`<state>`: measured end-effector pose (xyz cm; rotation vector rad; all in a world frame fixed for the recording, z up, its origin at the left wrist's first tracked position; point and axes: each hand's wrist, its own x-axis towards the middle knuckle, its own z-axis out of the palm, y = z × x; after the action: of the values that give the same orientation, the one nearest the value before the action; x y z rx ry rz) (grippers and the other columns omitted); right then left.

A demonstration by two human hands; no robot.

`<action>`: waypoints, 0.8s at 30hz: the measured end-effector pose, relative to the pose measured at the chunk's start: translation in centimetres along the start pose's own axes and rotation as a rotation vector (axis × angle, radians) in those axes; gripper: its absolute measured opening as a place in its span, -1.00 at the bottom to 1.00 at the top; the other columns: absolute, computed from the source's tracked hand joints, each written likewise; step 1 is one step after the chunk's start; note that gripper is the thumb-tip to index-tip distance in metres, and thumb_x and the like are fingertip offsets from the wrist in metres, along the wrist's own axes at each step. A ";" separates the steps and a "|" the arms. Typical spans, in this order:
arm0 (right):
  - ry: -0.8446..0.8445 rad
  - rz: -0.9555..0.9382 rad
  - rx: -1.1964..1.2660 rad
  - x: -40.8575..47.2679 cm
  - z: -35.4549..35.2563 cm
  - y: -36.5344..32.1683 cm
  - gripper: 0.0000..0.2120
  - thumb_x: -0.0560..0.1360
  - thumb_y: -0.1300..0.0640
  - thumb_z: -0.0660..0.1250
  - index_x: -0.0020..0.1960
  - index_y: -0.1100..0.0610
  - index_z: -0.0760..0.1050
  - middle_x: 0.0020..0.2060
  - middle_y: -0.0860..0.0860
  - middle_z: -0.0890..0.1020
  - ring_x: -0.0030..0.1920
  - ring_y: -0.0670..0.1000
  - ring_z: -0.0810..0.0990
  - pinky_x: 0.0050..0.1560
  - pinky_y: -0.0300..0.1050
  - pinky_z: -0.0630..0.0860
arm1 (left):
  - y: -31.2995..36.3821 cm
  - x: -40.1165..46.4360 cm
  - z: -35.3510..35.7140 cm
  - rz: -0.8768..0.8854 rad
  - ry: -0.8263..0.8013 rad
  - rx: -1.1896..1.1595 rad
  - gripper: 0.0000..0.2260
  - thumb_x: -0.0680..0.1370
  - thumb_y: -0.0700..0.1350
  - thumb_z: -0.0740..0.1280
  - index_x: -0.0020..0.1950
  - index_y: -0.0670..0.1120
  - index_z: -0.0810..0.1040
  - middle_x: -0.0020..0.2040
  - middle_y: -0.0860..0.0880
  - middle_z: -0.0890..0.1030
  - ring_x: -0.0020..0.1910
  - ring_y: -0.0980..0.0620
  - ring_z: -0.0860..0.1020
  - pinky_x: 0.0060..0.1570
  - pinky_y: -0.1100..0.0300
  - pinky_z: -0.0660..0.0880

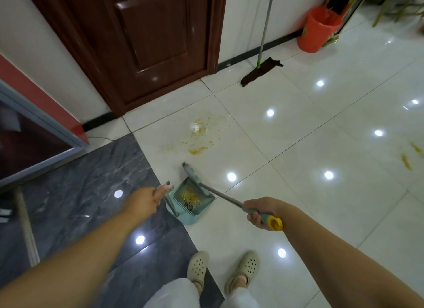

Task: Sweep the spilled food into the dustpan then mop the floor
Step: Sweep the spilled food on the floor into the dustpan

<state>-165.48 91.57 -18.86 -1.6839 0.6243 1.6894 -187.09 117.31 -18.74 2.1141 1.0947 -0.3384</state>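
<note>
Two beige clogs (243,270) stand at the bottom of the view, on the seam where white floor tiles (321,216) meet dark marbled ones. The right hand (259,212) has its grip clamped round the broom handle (229,198) just below its yellow end cap. The broom head (191,171) rests at the far edge of the dustpan (202,201). The left hand (146,201) reaches to the top of the dustpan's upright handle (171,201); whether its grip is closed on it cannot be told. The teal dustpan sits on the floor between the hands, holding a small heap of yellow and dark crumbs (190,197). Beyond it, yellow spilled food (199,138) is smeared over a white tile, with more streaks far right. A mop (260,71) leans on the wall beside a brown door (149,44), near a red bucket (317,29).
</note>
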 end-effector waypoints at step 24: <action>0.080 -0.215 0.320 -9.7 -11.1 -1.2 -0.91 0.58 0.21 0.22 -0.06 0.23 0.35 -0.57 0.10 0.45 -0.68 -0.10 0.37 -0.68 -0.37 0.37 | 15.6 3.1 1.3 0.110 -0.094 -0.232 -0.42 0.56 0.25 0.13 -0.41 -0.18 0.50 -0.49 -0.10 0.55 -0.54 -0.05 0.46 -0.45 0.20 0.41</action>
<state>-157.66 83.02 -9.71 -1.5327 0.6846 1.3013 -172.72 112.39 -13.79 1.9234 0.9125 -0.2430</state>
